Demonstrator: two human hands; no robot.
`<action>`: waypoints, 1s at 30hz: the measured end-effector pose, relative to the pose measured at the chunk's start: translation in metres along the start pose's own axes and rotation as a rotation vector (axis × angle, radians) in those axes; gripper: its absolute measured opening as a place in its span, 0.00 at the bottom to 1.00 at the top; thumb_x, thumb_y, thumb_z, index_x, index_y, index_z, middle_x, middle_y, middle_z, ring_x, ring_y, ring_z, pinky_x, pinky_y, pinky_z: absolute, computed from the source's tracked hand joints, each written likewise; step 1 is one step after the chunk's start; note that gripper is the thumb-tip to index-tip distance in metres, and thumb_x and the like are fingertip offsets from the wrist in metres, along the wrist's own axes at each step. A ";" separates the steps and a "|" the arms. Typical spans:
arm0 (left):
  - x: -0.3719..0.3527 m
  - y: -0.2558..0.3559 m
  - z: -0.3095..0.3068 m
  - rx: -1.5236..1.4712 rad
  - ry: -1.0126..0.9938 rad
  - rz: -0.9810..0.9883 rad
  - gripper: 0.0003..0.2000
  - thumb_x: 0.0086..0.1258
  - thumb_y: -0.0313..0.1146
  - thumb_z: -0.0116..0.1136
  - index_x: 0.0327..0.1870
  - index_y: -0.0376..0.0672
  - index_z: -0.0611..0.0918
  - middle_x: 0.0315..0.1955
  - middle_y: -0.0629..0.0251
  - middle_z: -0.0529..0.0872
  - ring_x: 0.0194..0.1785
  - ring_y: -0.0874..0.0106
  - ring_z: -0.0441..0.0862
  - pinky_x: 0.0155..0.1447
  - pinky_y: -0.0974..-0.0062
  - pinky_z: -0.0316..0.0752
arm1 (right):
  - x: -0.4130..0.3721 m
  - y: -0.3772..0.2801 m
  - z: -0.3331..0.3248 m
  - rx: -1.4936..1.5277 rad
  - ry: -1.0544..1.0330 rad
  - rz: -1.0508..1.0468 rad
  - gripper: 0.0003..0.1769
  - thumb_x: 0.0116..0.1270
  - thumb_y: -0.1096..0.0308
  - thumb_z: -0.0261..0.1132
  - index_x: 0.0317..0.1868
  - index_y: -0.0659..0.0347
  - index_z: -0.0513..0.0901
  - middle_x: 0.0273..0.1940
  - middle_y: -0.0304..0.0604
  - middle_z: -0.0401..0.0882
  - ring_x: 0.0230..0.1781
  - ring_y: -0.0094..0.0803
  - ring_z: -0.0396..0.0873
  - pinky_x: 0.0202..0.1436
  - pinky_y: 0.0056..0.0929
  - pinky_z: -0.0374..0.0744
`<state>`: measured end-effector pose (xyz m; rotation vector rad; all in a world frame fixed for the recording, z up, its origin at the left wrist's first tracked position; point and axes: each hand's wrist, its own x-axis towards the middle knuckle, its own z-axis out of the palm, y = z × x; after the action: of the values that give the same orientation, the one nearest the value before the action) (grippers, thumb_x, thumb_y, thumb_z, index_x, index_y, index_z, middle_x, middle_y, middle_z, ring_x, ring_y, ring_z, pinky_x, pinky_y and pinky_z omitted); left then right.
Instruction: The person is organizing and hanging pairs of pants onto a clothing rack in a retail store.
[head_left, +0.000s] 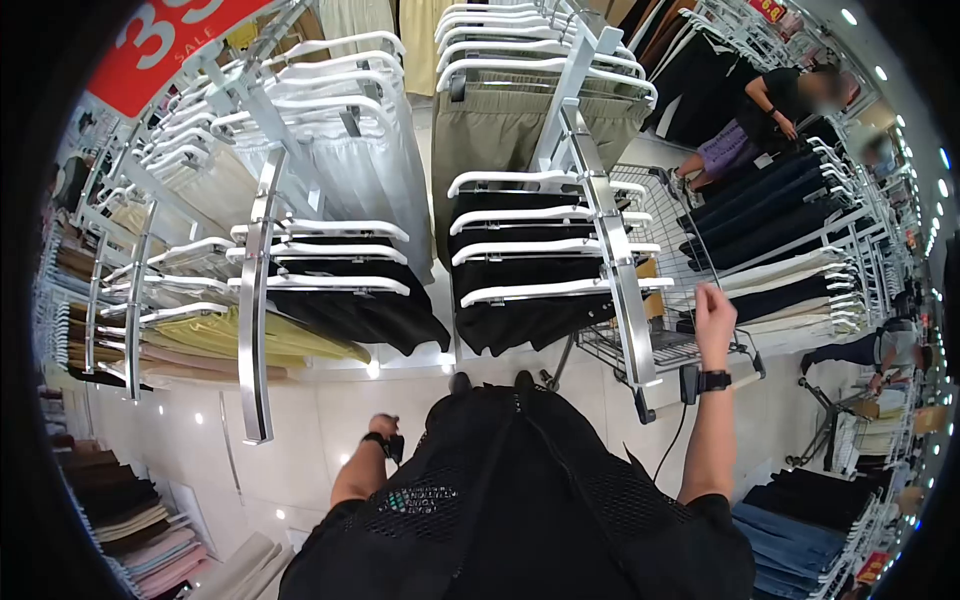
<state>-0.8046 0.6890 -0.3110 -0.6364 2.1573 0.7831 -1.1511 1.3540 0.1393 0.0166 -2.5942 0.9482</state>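
Note:
My right hand [715,312] is raised at the right, beside the front end of a metal display arm. Its fingers are curled in, and nothing shows in them. A black band with a cable sits on that wrist. Low at my left side hangs my left hand [384,426], small in view, its fingers hard to make out. Ahead of me, black trousers [530,325] hang from white hangers [530,290] on the right display arm [615,250]. More black trousers [365,315] hang by the left display arm [260,300]. Neither hand touches the garments.
A wire shopping cart [690,250] stands behind the right display arm. White trousers [350,180], olive trousers [490,130] and yellow trousers [240,335] hang around. A red sale sign [150,55] is at upper left. One person [780,110] stands at upper right, another [890,350] at far right.

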 end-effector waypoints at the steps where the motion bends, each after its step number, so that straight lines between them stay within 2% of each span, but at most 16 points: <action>1: -0.014 -0.004 0.005 0.033 -0.078 0.016 0.18 0.75 0.47 0.64 0.51 0.40 0.91 0.42 0.55 0.95 0.48 0.55 0.91 0.58 0.59 0.82 | 0.021 -0.054 -0.002 0.052 0.013 -0.129 0.09 0.76 0.71 0.68 0.50 0.67 0.88 0.45 0.51 0.91 0.42 0.43 0.89 0.51 0.32 0.83; 2: -0.031 0.009 0.001 0.368 -0.180 0.165 0.21 0.70 0.43 0.69 0.60 0.43 0.87 0.49 0.53 0.93 0.54 0.56 0.90 0.60 0.60 0.81 | 0.039 -0.103 -0.003 0.102 0.026 -0.259 0.09 0.75 0.72 0.69 0.50 0.68 0.88 0.46 0.51 0.91 0.43 0.42 0.88 0.52 0.32 0.83; 3: -0.040 0.015 0.006 0.362 -0.230 0.101 0.26 0.65 0.39 0.72 0.65 0.45 0.83 0.55 0.53 0.91 0.60 0.56 0.89 0.62 0.62 0.81 | 0.054 -0.131 0.000 0.136 -0.013 -0.331 0.09 0.74 0.73 0.70 0.51 0.68 0.88 0.48 0.51 0.90 0.46 0.43 0.88 0.53 0.33 0.83; 4: -0.036 -0.003 0.033 -0.148 -0.190 -0.105 0.21 0.69 0.37 0.69 0.60 0.39 0.85 0.46 0.53 0.93 0.50 0.57 0.91 0.56 0.62 0.83 | 0.068 -0.153 0.005 0.167 -0.055 -0.401 0.10 0.72 0.74 0.70 0.51 0.68 0.88 0.49 0.51 0.90 0.48 0.44 0.88 0.55 0.33 0.83; 5: -0.040 0.001 0.032 -0.147 -0.189 -0.109 0.21 0.69 0.37 0.69 0.60 0.39 0.85 0.46 0.53 0.93 0.50 0.57 0.91 0.56 0.62 0.83 | 0.079 -0.177 0.013 0.201 -0.067 -0.478 0.13 0.71 0.74 0.71 0.54 0.67 0.87 0.51 0.51 0.90 0.51 0.45 0.88 0.58 0.34 0.82; 8: -0.064 0.052 0.027 -0.371 -0.052 -0.022 0.15 0.76 0.37 0.62 0.51 0.33 0.87 0.35 0.57 0.91 0.34 0.65 0.86 0.42 0.64 0.82 | 0.110 -0.234 0.041 0.267 -0.199 -0.588 0.21 0.69 0.69 0.73 0.61 0.65 0.85 0.61 0.53 0.86 0.62 0.47 0.84 0.66 0.37 0.79; 9: -0.073 0.060 0.029 -0.450 -0.008 0.000 0.15 0.78 0.36 0.60 0.48 0.31 0.88 0.31 0.58 0.91 0.29 0.68 0.85 0.37 0.65 0.82 | 0.118 -0.242 0.053 0.272 -0.210 -0.592 0.21 0.69 0.69 0.73 0.61 0.65 0.85 0.61 0.53 0.86 0.62 0.47 0.84 0.66 0.37 0.79; 10: -0.061 0.056 0.038 -0.431 0.041 0.083 0.15 0.78 0.38 0.60 0.47 0.32 0.89 0.31 0.59 0.92 0.30 0.67 0.86 0.35 0.66 0.81 | 0.125 -0.248 0.065 0.288 -0.270 -0.591 0.23 0.70 0.66 0.74 0.63 0.64 0.84 0.64 0.52 0.84 0.64 0.46 0.83 0.68 0.37 0.79; 12: -0.084 0.109 0.006 -0.621 0.050 -0.147 0.17 0.78 0.41 0.61 0.49 0.32 0.88 0.33 0.59 0.92 0.31 0.68 0.88 0.35 0.68 0.81 | 0.131 -0.250 0.080 0.315 -0.344 -0.592 0.26 0.71 0.63 0.74 0.66 0.63 0.84 0.68 0.51 0.82 0.66 0.45 0.82 0.69 0.37 0.78; 15: -0.066 0.109 0.013 -0.893 0.119 -0.176 0.17 0.77 0.41 0.62 0.51 0.34 0.88 0.33 0.61 0.93 0.32 0.71 0.88 0.34 0.70 0.80 | 0.142 -0.241 0.089 0.402 -0.441 -0.556 0.27 0.72 0.59 0.75 0.68 0.60 0.84 0.72 0.45 0.80 0.67 0.38 0.81 0.68 0.35 0.79; 19: -0.075 0.109 0.016 -0.919 0.130 -0.237 0.15 0.76 0.39 0.61 0.49 0.34 0.88 0.33 0.60 0.93 0.31 0.70 0.88 0.35 0.69 0.81 | 0.145 -0.240 0.083 0.427 -0.485 -0.550 0.23 0.71 0.64 0.74 0.64 0.62 0.86 0.70 0.45 0.82 0.65 0.36 0.82 0.65 0.33 0.80; 20: -0.077 0.105 0.020 -0.917 0.128 -0.240 0.15 0.76 0.39 0.61 0.49 0.34 0.88 0.33 0.60 0.93 0.31 0.70 0.88 0.35 0.69 0.81 | 0.144 -0.237 0.078 0.427 -0.486 -0.547 0.23 0.71 0.64 0.74 0.64 0.62 0.86 0.70 0.45 0.82 0.65 0.36 0.82 0.65 0.33 0.80; 23: -0.088 0.081 0.035 -0.413 0.123 -0.044 0.17 0.75 0.40 0.59 0.42 0.32 0.89 0.34 0.57 0.93 0.30 0.66 0.89 0.38 0.64 0.83 | 0.129 -0.232 0.056 0.446 -0.559 -0.549 0.15 0.71 0.69 0.73 0.56 0.65 0.90 0.66 0.48 0.85 0.61 0.38 0.85 0.66 0.34 0.80; 26: -0.111 0.090 0.028 -0.407 0.043 -0.203 0.16 0.76 0.40 0.57 0.43 0.36 0.90 0.34 0.57 0.94 0.34 0.65 0.90 0.41 0.63 0.82 | 0.107 -0.228 0.035 0.425 -0.512 -0.622 0.10 0.70 0.76 0.71 0.50 0.67 0.90 0.60 0.49 0.89 0.59 0.39 0.87 0.62 0.34 0.83; 27: -0.082 0.050 0.052 -0.204 -0.002 0.020 0.15 0.76 0.39 0.56 0.43 0.39 0.91 0.35 0.58 0.94 0.37 0.65 0.91 0.43 0.64 0.82 | 0.100 -0.227 0.029 0.428 -0.509 -0.623 0.10 0.70 0.76 0.71 0.50 0.67 0.90 0.60 0.49 0.89 0.59 0.39 0.87 0.62 0.34 0.83; 30: -0.080 0.048 0.050 -0.028 0.043 0.084 0.13 0.75 0.39 0.56 0.42 0.42 0.91 0.35 0.59 0.94 0.39 0.66 0.91 0.44 0.64 0.82 | 0.084 -0.227 0.011 0.462 -0.580 -0.551 0.09 0.68 0.79 0.70 0.48 0.68 0.91 0.56 0.50 0.91 0.57 0.40 0.89 0.60 0.34 0.84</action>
<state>-0.7635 0.7720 -0.2599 -0.5853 2.2279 0.8520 -1.2015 1.1815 0.3019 1.2155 -2.5205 1.4323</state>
